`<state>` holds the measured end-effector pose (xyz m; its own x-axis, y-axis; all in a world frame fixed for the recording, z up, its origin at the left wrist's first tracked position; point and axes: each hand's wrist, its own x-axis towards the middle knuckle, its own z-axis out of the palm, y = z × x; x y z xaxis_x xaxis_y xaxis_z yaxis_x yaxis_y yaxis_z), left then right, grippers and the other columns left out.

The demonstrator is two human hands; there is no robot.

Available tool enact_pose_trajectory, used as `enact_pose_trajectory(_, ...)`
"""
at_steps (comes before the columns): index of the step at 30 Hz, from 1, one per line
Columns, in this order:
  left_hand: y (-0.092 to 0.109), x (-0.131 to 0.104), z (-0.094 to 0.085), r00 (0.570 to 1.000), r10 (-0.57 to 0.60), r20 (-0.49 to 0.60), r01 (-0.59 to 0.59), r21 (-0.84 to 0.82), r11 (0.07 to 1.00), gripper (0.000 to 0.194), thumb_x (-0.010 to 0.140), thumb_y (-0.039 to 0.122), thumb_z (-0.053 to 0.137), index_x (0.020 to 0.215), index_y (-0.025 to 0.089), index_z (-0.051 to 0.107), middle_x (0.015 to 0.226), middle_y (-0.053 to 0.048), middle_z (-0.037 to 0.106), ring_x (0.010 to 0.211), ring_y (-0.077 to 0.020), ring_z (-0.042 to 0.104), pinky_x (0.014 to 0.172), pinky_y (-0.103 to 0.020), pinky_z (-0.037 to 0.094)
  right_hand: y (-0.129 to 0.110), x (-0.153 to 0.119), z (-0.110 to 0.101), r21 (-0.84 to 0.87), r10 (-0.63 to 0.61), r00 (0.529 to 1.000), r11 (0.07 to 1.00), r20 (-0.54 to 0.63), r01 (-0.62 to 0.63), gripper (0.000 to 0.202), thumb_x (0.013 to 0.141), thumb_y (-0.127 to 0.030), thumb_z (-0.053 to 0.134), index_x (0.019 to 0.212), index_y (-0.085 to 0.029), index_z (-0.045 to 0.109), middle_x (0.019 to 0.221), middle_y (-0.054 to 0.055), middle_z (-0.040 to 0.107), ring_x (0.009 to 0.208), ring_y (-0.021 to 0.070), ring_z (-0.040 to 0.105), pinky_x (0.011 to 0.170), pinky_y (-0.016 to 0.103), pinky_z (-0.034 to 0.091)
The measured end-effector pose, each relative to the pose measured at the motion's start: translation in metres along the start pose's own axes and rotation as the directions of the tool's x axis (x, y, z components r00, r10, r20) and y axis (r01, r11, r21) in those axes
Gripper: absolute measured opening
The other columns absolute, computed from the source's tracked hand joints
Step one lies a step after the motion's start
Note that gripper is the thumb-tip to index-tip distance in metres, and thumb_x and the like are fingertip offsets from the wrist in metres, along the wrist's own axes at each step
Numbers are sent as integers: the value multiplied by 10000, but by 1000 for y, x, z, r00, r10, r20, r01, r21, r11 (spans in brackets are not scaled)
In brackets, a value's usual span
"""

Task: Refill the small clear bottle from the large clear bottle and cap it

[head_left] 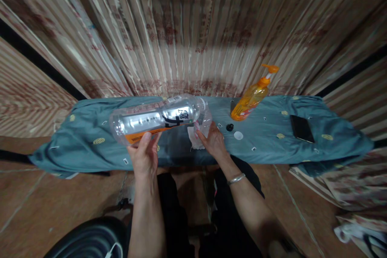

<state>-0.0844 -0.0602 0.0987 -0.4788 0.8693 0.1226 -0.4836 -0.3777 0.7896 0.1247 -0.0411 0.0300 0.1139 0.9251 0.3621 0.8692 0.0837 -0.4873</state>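
Note:
A large clear plastic bottle [154, 120] with a silver and orange label lies sideways in the air above the cloth, its neck pointing right. My left hand [145, 153] grips it from below near its base. At the neck end, my right hand [214, 141] holds a clear, thin-walled plastic piece [206, 120] against or around the bottle's mouth; its exact kind is unclear. Beneath that hand lies a whitish tissue-like piece [196, 140]. Just right of it sit a small black cap [229, 127] and a white round disc [238, 135].
An orange pump bottle [250, 100] stands toward the back right of the teal cloth [266, 151]. A dark phone [302, 128] lies farther right. Striped curtains [187, 48] hang behind. On the floor at lower left is a black ribbed round object [90, 238].

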Motion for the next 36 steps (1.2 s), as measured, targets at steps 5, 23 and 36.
enact_pose_trajectory(5,-2,1,-3,1000,11,15,-11,21,1000,416,525,326,891,886,269,694,945,-2,694,848,-168,668,882,-461,563,1,0,2,7,-5,1000,1000,-8,6,580,928,-510,505,1250,-28,499,1098,246,678,1004,333,670,852,441,536)
enact_pose_trajectory(23,1,-1,1,999,3,38,-5,38,999,454,534,341,885,938,283,686,1047,-35,688,954,-234,673,922,-524,529,-2,0,2,0,35,999,999,-6,-35,574,907,-457,573,1269,-22,477,1066,245,690,1012,333,674,840,456,541)
enact_pose_trajectory(36,3,-2,3,1000,-2,-23,2,7,1000,420,468,315,908,831,273,701,875,4,691,836,-196,674,855,-474,571,-2,0,4,-23,33,999,999,-11,-34,593,909,-457,570,1304,-31,450,1068,241,692,1009,333,678,840,451,541)
